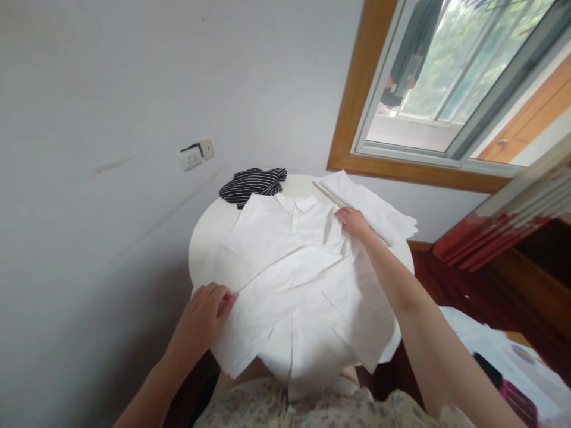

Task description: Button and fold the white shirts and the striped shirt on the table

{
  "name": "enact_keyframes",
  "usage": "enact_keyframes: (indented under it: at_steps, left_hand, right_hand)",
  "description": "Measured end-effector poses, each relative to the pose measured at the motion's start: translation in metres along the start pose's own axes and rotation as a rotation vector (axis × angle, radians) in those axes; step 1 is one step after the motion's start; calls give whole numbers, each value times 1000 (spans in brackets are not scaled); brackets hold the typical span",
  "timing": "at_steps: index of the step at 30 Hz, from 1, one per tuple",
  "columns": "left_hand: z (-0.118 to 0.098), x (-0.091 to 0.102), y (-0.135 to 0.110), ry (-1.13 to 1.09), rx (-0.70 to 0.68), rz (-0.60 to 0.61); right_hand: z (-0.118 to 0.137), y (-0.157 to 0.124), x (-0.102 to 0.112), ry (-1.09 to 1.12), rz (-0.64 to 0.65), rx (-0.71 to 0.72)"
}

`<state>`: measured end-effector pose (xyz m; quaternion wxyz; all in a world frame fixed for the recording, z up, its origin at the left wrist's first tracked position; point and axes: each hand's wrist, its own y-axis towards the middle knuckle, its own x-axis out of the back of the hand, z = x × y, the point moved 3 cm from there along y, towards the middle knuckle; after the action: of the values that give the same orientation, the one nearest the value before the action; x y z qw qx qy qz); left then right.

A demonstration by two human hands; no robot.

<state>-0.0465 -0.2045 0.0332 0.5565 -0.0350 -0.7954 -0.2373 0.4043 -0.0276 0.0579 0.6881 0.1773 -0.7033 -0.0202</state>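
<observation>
A white collared shirt [267, 229] lies spread on a round white table [203, 241], collar toward the wall. One sleeve is laid slantwise across its front, and the hem hangs over the table's near edge. My left hand [207, 309] is closed at the shirt's left edge, thumb and forefinger pinching the cloth. Farther off, my right hand [354, 223] grips the shirt near its right shoulder, fingers together and the fabric creased beside them. Its fingertips are partly lost against the cloth.
A black striped garment [254, 185] lies at the table's back left. Folded white cloth [366, 202] rests at the back right. Behind stand a wall with a socket [191, 158] and a wood-framed window [357, 89]. A red-and-white curtain [499, 220] hangs at right.
</observation>
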Motion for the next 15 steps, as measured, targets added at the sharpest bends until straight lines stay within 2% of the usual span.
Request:
enact_keyframes:
  at_steps: [2,6,8,12,15]
  left_hand:
    - [-1,0,-1,-73,33,47]
    - [7,4,-3,-101,270,174]
    - [14,10,-5,-90,350,202]
    - [27,22,-8,-130,408,214]
    - [33,24,-9,-146,444,248]
  right_hand:
    - [-10,11,-9,103,-23,-36]
    - [-31,37,-20,432,-115,-206]
    - [-38,49,-21,517,-135,-274]
    - [-49,65,-20,709,-143,-403]
    - [-51,74,-21,848,-69,-432]
